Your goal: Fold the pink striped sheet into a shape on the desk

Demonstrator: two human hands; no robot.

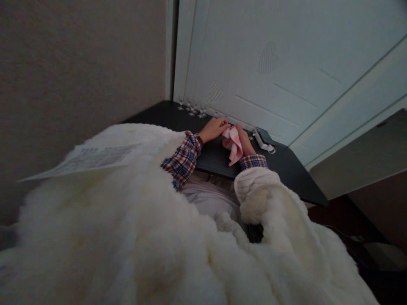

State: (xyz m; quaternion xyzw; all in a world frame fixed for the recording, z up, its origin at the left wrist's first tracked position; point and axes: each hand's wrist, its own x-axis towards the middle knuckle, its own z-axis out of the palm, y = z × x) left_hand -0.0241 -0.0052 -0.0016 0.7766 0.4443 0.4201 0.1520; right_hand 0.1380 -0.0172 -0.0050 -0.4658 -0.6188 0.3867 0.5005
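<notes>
A pink and white cloth [233, 146] hangs in folds from my right hand [246, 140], whose fingers are closed on it over the black table [213, 159]. Close beside it, my left hand [215, 128] has its fingers curled and pinched at the cloth's upper edge. What those left fingers hold is too small and dark to make out. Several small clear stemmed glasses [192, 110] stand along the back edge of the table, to the left of my hands.
Right of my hands lie a dark flat object [266, 137] and a white item with a loop [263, 145]. A white cabinet front [235, 55] with heart patterns rises behind the table. On the left is a wall [82, 55]; white fluffy fabric [159, 237] fills the foreground.
</notes>
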